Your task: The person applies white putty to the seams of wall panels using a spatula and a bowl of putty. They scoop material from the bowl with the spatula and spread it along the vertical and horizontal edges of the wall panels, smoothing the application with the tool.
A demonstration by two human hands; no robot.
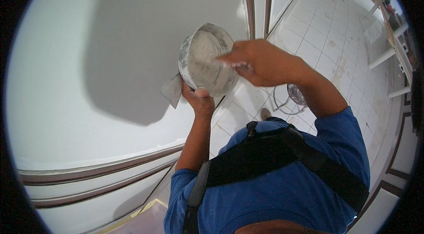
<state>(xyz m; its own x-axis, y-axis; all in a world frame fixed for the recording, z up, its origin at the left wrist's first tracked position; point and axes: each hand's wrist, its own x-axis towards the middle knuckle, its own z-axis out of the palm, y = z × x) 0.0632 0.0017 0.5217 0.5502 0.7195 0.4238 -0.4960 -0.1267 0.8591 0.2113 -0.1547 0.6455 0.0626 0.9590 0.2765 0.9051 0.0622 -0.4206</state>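
Blue-sleeved arms rise toward the white wall. Left hand grips a round, plaster-smeared metal pan from below, a flat steel putty blade pinned under it. Right hand, closed on a small blurred tool, works inside the pan just above the left. Paste remains in the pan; the smooth white wall beyond shows no wet patch.

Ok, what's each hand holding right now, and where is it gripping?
The left hand grips the round white bowl at its near rim, a putty knife beside it. The right hand holds a blurred tool over the bowl.
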